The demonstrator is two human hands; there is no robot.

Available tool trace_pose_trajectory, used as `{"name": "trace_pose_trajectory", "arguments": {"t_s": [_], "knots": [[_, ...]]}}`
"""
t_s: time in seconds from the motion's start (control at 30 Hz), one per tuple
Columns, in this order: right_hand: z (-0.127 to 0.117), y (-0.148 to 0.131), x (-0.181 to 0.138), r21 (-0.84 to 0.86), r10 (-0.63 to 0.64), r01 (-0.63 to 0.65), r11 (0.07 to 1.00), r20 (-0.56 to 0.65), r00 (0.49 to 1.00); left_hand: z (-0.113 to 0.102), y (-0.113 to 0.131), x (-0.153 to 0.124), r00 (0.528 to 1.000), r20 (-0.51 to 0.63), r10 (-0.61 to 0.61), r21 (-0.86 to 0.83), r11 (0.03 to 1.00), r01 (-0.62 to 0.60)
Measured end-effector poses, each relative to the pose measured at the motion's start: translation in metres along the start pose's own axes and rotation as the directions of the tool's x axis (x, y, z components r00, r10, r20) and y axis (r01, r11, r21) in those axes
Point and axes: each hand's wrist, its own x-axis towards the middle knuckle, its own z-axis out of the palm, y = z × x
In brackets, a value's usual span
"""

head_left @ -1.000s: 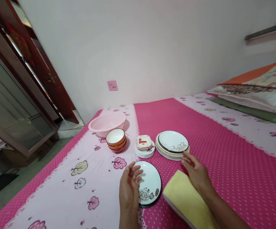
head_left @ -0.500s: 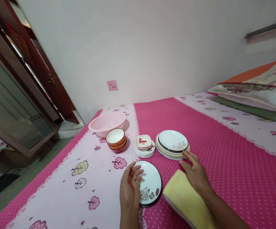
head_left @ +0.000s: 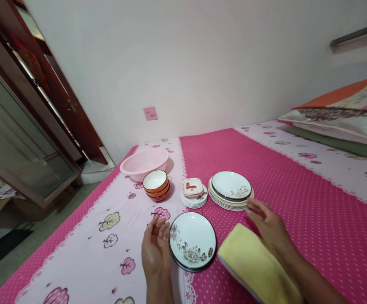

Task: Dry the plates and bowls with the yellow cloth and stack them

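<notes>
My left hand (head_left: pixel 154 247) is open and holds nothing. The palm is turned up and inward and the fingers are loosely curled. It sits just beside the left rim of the flowered plate (head_left: pixel 192 241), so close that I cannot tell whether it touches. That plate lies flat on the bed (head_left: pixel 297 202), near me and roughly in the middle. Beyond it, from left to right along the far side, stand a pink basin (head_left: pixel 145 162), a stack of orange bowls (head_left: pixel 156 185), a small pile of saucers (head_left: pixel 194 202) with a square dish (head_left: pixel 192 187) on top, and a stack of plates (head_left: pixel 230 191). My right hand (head_left: pixel 267 223) is also open and empty, with the fingers spread flat. Its heel is over the far end of the yellow towel (head_left: pixel 249 261), and its fingertips are at the near right edge of the stack of plates. The towel lies just right of the flowered plate, and nothing stands between either hand and the dishes. Pillows (head_left: pixel 338 114) are piled far off to the right. A second ago my left fingers lay over the flowered plate's left rim. Now they have drawn off to the left and the whole plate shows. My right hand has hardly shifted.
</notes>
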Motion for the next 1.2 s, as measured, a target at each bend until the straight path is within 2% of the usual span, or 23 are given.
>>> {"name": "trace_pose_trajectory", "arguments": {"t_s": [0.1, 0.17, 0.2, 0.27, 0.33, 0.4, 0.43, 0.5, 0.6, 0.8, 0.97, 1.1, 1.2], "knots": [[-0.014, -0.013, -0.013, -0.002, 0.009, -0.009, 1.0, 0.13, 0.991, -0.009, 0.002, 0.007, 0.997, -0.079, 0.024, 0.021, 1.0, -0.022], [-0.019, -0.014, -0.03, -0.04, 0.0, 0.011, 0.999, 0.252, 0.968, -0.016, -0.001, 0.012, 0.992, -0.124, 0.034, 0.045, 0.999, -0.029], [-0.019, -0.01, -0.041, -0.079, -0.011, 0.037, 0.996, 0.306, 0.952, -0.019, -0.003, 0.015, 0.989, -0.144, 0.037, 0.058, 0.998, -0.029], [-0.018, 0.006, -0.064, -0.255, -0.082, 0.201, 0.946, 0.412, 0.907, -0.027, -0.006, 0.021, 0.984, -0.178, 0.032, 0.082, 0.996, -0.017], [-0.014, 0.031, -0.087, -0.432, -0.105, 0.342, 0.835, 0.484, 0.869, -0.037, -0.007, 0.027, 0.98, -0.201, 0.007, 0.097, 0.995, 0.013], [-0.008, 0.056, -0.105, -0.578, -0.152, 0.465, 0.671, 0.507, 0.849, -0.047, -0.005, 0.031, 0.977, -0.213, -0.029, 0.095, 0.994, 0.05], [-0.005, 0.066, -0.112, -0.62, -0.224, 0.516, 0.591, 0.489, 0.843, -0.051, -0.004, 0.033, 0.976, -0.213, -0.045, 0.088, 0.994, 0.065], [0.0, 0.078, -0.121, -0.663, -0.385, 0.599, 0.449, 0.461, 0.8, -0.059, -0.001, 0.035, 0.978, -0.198, -0.069, 0.07, 0.994, 0.085], [0.004, 0.078, -0.125, -0.69, -0.523, 0.639, 0.341, 0.426, 0.738, -0.067, 0.002, 0.036, 0.984, -0.155, -0.092, 0.052, 0.994, 0.101], [0.003, 0.064, -0.124, -0.685, -0.497, 0.617, 0.387, 0.409, 0.765, -0.073, 0.011, 0.045, 0.978, -0.1, -0.183, 0.076, 0.979, 0.191], [0.003, 0.058, -0.125, -0.669, -0.433, 0.602, 0.436, 0.43, 0.792, -0.075, 0.033, 0.059, 0.969, -0.079, -0.232, 0.166, 0.956, 0.243], [0.003, 0.05, -0.125, -0.672, -0.338, 0.563, 0.482, 0.45, 0.826, -0.091, 0.049, 0.056, 0.982, 0.031, -0.187, 0.351, 0.922, 0.165], [0.002, 0.041, -0.125, -0.677, -0.25, 0.536, 0.505, 0.48, 0.841, -0.119, 0.046, 0.035, 0.991, 0.108, -0.078, 0.541, 0.841, 0.007]]}}
